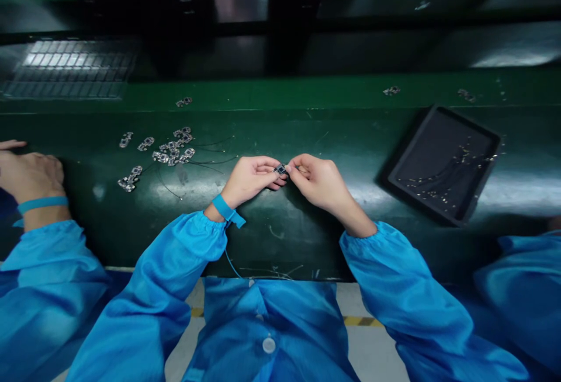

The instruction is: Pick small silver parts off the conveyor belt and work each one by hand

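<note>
At the worktop's (272, 131) left edge, a co-worker's hand (33, 174) is rested. On the left half, a loose bunch of tiny circuit boards (174, 151) is spread, with thin black wires (214, 149) by it. Near the middle of the front edge, one small circuit board (280, 169) is held up between both hands. It is pinched by the thumb and fingers of the left hand (254, 180). The fingertips of the right hand (318, 180) are closed at its right end; whether the board or a wire is nipped there cannot be told. The board should be very light, stiff and easy to hurt, and slippery because so little can be gripped. It is best held by its edges, with the tiny parts left untouched. Toward the right edge, a black tray (438, 142) is set at a slant, with thin wires (447, 172) laid inside.
</note>
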The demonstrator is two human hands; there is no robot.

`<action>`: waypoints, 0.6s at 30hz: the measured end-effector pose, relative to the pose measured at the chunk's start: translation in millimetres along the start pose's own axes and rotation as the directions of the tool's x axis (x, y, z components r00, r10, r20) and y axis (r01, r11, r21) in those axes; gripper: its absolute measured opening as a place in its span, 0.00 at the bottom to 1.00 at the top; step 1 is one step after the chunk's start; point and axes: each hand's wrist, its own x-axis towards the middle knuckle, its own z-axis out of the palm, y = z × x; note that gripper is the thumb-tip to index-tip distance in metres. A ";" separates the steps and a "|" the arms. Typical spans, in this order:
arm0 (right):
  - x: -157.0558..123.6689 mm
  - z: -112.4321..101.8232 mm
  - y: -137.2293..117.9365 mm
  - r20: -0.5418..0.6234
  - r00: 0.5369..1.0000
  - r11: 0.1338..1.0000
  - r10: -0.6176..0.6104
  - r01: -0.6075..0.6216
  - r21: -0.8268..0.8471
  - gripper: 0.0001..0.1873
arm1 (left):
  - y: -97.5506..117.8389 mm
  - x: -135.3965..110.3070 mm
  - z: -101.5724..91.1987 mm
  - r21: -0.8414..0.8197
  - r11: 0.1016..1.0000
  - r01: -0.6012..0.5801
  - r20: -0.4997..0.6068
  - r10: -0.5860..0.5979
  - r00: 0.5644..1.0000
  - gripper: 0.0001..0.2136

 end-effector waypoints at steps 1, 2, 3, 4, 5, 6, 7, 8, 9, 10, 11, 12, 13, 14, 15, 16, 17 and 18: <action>0.2 -0.2 -0.2 0.001 1.000 1.000 0.000 0.000 -0.001 0.10 | -0.1 -0.1 0.0 0.003 1.000 0.000 -0.001 0.000 1.000 0.13; 0.4 -0.4 -0.3 0.003 1.000 1.000 0.001 -0.001 0.000 0.09 | -0.4 -0.2 -0.1 0.004 1.000 -0.001 -0.001 0.001 1.000 0.13; 0.4 -0.4 -0.2 0.004 1.000 1.000 0.000 0.000 -0.001 0.09 | -0.7 -0.1 -0.3 0.005 1.000 -0.003 0.002 0.003 1.000 0.14; 0.2 -0.4 0.0 0.006 1.000 1.000 -0.002 0.002 -0.002 0.09 | -1.3 0.1 -0.5 0.003 1.000 -0.003 0.005 0.003 1.000 0.14; -0.1 -0.2 0.5 0.011 1.000 1.000 -0.004 0.004 -0.003 0.09 | -2.0 0.5 -0.7 0.002 1.000 -0.003 0.008 0.003 1.000 0.14; -0.5 0.1 1.1 0.018 1.000 1.000 -0.005 0.005 -0.004 0.09 | -2.8 1.0 -0.9 0.001 1.000 -0.002 0.013 0.002 1.000 0.14; -0.7 0.4 2.0 0.025 1.000 1.000 -0.004 0.004 -0.001 0.09 | -3.6 1.8 -1.2 -0.001 1.000 -0.001 0.020 0.001 1.000 0.13; -0.2 0.4 3.2 0.032 0.999 1.000 0.000 0.000 0.005 0.09 | -4.3 2.6 -1.4 -0.008 1.000 -0.004 0.021 0.004 1.000 0.13; 1.4 0.0 4.7 0.036 0.999 1.000 0.006 -0.007 0.020 0.09 | -4.9 3.5 -1.6 -0.019 1.000 -0.009 0.015 0.009 1.000 0.14; 4.8 -0.9 6.7 0.029 0.999 0.999 0.017 -0.018 0.042 0.10 | -5.1 4.4 -1.7 -0.034 0.999 -0.017 0.002 0.017 1.000 0.16; 10.4 -2.4 9.0 0.011 0.999 0.997 0.030 -0.031 0.065 0.10 | -5.1 5.3 -1.9 -0.052 0.998 -0.025 -0.016 0.024 1.000 0.18; 18.7 -4.4 11.6 -0.016 0.999 0.996 0.046 -0.044 0.081 0.10 | -4.9 6.1 -2.0 -0.071 0.997 -0.033 -0.038 0.030 0.999 0.21; 30.0 -7.0 14.1 -0.048 0.997 0.995 0.063 -0.059 0.082 0.10 | -4.6 6.7 -2.1 -0.086 0.996 -0.039 -0.061 0.034 0.998 0.23; 44.2 -9.9 16.3 -0.082 0.994 0.995 0.079 -0.074 0.063 0.11 | -4.2 7.1 -2.3 -0.095 0.995 -0.041 -0.077 0.034 0.996 0.24; 61.0 -12.9 17.8 -0.108 0.989 0.995 0.096 -0.095 0.022 0.11 | -3.9 7.5 -2.4 -0.098 0.994 -0.043 -0.087 0.034 0.996 0.25; 79.8 -15.8 18.6 -0.122 0.986 0.992 0.115 -0.120 -0.035 0.11 | -3.7 7.6 -2.7 -0.097 0.994 -0.044 -0.091 0.035 0.995 0.24; 99.9 -18.8 18.7 -0.128 0.983 0.984 0.135 -0.148 -0.098 0.11 | -3.6 7.7 -3.0 -0.093 0.995 -0.045 -0.089 0.036 0.995 0.23; 120.2 -22.0 18.3 -0.129 0.978 0.971 0.161 -0.181 -0.154 0.11 | -3.5 7.7 -3.4 -0.089 0.995 -0.045 -0.083 0.038 0.996 0.21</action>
